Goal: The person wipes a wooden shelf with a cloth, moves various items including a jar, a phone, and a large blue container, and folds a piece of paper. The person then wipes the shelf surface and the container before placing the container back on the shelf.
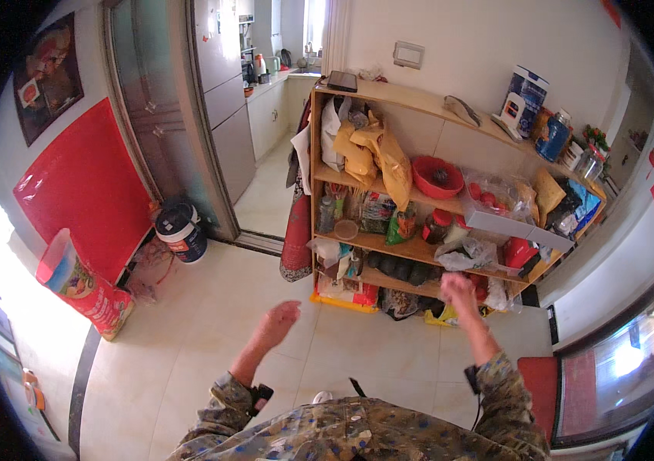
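My left hand (282, 320) is held out over the tiled floor, to the left of a wooden shelf unit (387, 243). Nothing shows in it, and its fingers are loosely extended. Farther right, my right hand (458, 289) overlaps the lower shelves in the picture; motion blur hides how its fingers lie, and no held object is visible. The shelves hold brown paper bags (387, 155), a red plastic bowl (437, 177), a red-lidded jar (437, 226) and a clear plastic bag (465, 253). Several dark round things (404, 268) sit on a lower board.
A phone (342, 81), a blue jar (554, 136) and a glass jar (590, 161) stand on the unit's top. Left are a lidded bucket (181, 233) and a tall red printed bag (88, 291). A doorway opens onto a kitchen counter (272, 82). A red seat (537, 392) is right.
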`<state>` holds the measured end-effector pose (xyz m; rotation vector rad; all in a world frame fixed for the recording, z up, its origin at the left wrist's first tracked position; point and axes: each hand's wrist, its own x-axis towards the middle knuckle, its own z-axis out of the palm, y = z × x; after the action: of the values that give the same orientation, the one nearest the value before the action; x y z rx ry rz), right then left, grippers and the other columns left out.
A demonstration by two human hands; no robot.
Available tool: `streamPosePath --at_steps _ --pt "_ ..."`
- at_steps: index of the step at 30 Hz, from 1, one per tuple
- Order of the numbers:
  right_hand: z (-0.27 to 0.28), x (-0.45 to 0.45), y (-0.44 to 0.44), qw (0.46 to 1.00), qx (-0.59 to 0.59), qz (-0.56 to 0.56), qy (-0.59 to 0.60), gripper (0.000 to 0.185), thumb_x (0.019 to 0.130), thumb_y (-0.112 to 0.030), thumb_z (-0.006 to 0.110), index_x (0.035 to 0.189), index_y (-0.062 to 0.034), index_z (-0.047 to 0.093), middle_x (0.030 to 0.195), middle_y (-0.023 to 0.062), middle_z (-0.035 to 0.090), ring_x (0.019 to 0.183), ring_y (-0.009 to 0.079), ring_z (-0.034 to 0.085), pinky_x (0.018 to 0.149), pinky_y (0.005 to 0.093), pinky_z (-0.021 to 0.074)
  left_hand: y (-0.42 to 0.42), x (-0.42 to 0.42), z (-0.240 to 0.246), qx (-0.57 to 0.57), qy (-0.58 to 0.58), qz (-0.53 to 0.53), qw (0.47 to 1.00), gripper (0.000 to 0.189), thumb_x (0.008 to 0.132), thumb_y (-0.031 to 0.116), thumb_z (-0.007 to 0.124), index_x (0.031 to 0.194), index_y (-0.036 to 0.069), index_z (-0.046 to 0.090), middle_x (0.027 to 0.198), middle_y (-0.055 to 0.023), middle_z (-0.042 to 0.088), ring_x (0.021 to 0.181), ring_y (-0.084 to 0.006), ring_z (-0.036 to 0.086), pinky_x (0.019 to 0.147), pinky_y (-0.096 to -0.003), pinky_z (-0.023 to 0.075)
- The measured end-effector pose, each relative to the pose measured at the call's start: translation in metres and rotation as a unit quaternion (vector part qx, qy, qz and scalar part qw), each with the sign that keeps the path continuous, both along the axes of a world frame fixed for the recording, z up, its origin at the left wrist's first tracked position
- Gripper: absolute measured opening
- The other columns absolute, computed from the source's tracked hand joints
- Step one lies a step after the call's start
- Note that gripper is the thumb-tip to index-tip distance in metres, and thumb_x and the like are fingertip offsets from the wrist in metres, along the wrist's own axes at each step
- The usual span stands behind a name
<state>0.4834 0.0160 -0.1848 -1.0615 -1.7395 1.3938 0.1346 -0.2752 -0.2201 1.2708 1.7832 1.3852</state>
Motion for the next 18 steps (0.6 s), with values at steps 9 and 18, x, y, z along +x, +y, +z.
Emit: streamPosePath --at_steps 9,18 --pt "0.259 -0.139 0.136 0.75 0.624 -0.067 -0.208 0.045 0.079 -0.034 0.064 0.115 -0.0093 0.057 0.122 0.0161 0.05 0.114 0.0329 0.046 0.097 0.0414 0.0348 0.136 -0.139 0.161 0.138 -0.033 0.057 0.988 0.024 0.091 0.012 0.049 0.11 -0.001 0.054 0.082 -0.0024 0.058 0.07 -0.0113 0.054 0.065 -0.0246 0.0453" --pt "0.285 -0.173 0.317 0.741 0.564 -0.11 -0.347 0.065 0.077 -0.053 0.057 0.127 -0.0126 0.046 0.125 0.0235 0.045 0.116 0.0359 0.044 0.098 0.0441 0.0355 0.347 -0.181 0.34 0.062 0.141 0.063 0.986 0.037 0.088 0.026 0.053 0.114 0.0 0.052 0.087 -0.0099 0.062 0.074 -0.0162 0.059 0.068 -0.0265 0.0484"
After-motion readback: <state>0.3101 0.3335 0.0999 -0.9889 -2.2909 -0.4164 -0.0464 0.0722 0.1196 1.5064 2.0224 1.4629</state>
